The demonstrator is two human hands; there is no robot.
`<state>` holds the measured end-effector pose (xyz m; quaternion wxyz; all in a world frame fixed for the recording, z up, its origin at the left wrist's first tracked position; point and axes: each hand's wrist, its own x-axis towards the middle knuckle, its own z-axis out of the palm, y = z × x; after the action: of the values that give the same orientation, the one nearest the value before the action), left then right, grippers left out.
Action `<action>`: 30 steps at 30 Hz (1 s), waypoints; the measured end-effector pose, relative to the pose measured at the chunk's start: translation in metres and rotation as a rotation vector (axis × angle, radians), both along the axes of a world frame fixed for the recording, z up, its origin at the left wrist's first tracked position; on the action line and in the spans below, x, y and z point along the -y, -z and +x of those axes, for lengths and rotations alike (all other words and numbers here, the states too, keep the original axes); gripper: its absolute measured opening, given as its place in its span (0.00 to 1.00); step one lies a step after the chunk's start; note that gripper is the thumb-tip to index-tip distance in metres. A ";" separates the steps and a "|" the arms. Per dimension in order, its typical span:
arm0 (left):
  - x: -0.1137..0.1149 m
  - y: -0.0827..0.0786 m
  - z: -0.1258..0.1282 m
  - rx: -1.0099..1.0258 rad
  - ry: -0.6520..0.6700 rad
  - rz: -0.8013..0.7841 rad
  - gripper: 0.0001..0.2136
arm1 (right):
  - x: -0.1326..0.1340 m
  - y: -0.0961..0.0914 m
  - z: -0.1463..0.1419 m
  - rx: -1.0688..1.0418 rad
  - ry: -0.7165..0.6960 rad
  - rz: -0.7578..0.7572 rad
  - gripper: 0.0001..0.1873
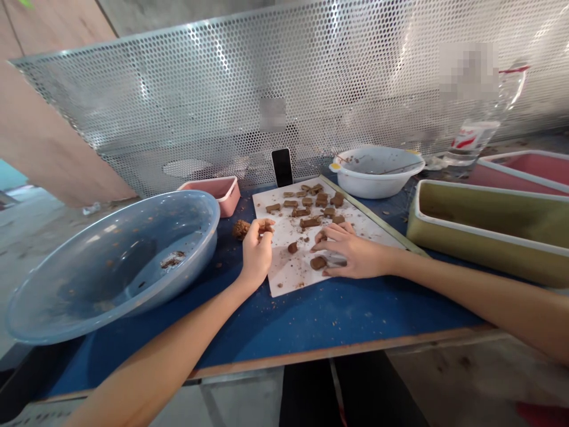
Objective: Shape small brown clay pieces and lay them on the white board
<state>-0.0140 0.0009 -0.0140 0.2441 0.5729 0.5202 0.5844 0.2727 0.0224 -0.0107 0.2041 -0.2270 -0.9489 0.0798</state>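
Observation:
On a white board (288, 279) lie several small brown clay-like pieces, some block-shaped and some bone-shaped (310, 222). My right hand (353, 254) is over the board with its fingers spread. Its thumb and fingertips are beside a rounded brown piece (318, 263); whether they touch it I cannot tell. Another small piece (292, 247) lies just to the left. My left hand (258, 252) hovers at the board's left edge, fingers loosely bent, thumb and index finger slightly apart, nothing visible between them. Close behind it, a rough brown lump (240, 229) rests on the blue table.
A large blue basin (128, 296) stands left, a pink container (230, 198) behind it. A phone (282, 167) leans upright against the perforated metal panel (186, 112). A white basin (377, 184), a plastic bottle (471, 142) and an olive planter (480, 243) are right.

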 end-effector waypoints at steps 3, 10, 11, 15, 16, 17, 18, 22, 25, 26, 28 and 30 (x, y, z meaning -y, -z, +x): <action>0.000 0.000 0.000 0.005 -0.004 0.000 0.09 | -0.005 -0.006 0.009 0.048 -0.077 0.101 0.19; 0.000 -0.001 0.001 0.002 -0.004 -0.019 0.09 | -0.008 -0.016 0.018 0.059 -0.302 0.223 0.19; 0.000 -0.001 0.001 0.001 -0.004 -0.018 0.09 | -0.008 -0.015 0.018 0.063 -0.278 0.231 0.19; 0.000 0.001 0.001 -0.001 0.003 -0.009 0.09 | -0.009 -0.011 0.017 0.011 -0.253 0.257 0.15; 0.000 0.001 0.000 -0.002 0.006 -0.006 0.09 | -0.009 -0.011 0.017 0.001 -0.271 0.244 0.15; 0.000 0.001 0.000 -0.003 0.008 -0.005 0.09 | -0.009 -0.011 0.017 0.001 -0.283 0.228 0.15; 0.000 0.001 0.000 -0.004 0.009 -0.004 0.09 | -0.009 -0.011 0.017 0.006 -0.284 0.215 0.16; 0.000 0.000 0.001 0.001 0.010 -0.006 0.08 | -0.009 -0.011 0.017 -0.003 -0.257 0.219 0.15; -0.001 0.000 0.001 0.007 0.008 -0.004 0.09 | -0.009 -0.010 0.016 -0.005 -0.298 0.206 0.15; -0.001 0.000 0.001 0.010 0.009 -0.005 0.09 | -0.009 -0.010 0.016 0.006 -0.290 0.200 0.16; -0.001 0.001 0.001 0.017 0.012 -0.009 0.09 | -0.009 -0.010 0.016 0.014 -0.247 0.203 0.17; 0.000 0.001 0.001 0.018 0.016 -0.014 0.09 | -0.009 -0.010 0.015 -0.008 -0.240 0.219 0.16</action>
<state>-0.0130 0.0012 -0.0151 0.2575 0.5700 0.5175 0.5839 0.2882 0.0309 -0.0005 0.2203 -0.0883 -0.9714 0.0006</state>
